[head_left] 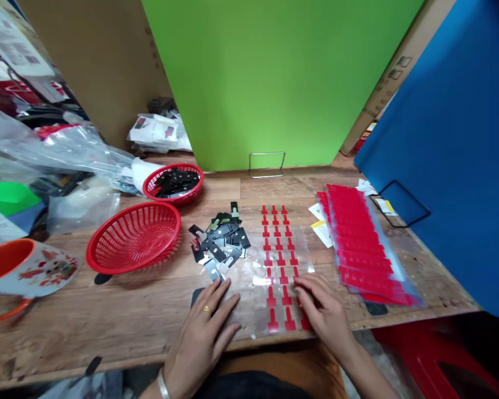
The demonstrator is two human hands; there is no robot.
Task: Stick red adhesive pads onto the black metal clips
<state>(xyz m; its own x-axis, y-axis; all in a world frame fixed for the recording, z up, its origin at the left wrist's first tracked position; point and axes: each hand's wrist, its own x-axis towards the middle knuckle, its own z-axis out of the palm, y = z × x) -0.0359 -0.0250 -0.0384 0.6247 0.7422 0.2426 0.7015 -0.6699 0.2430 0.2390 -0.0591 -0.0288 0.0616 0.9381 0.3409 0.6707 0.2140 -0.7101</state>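
Observation:
A clear plastic sheet lies before me, bearing rows of small red T-shaped stickers. My left hand rests on the sheet's left side and the table, fingers stretched out, a ring and a bracelet on it. At the sheet's right edge, my right hand has its fingers curled together over the red stickers; whatever the fingertips hold is hidden. Just beyond my left fingertips is a loose pile of small black and silver metal plates. A dark flat piece shows partly beside my left hand.
On the left stand a red basket, a smaller basket of black parts and a mug lying tilted in view. To the right are stacked sheets of red stickers. Green and blue panels stand behind, with wire stands.

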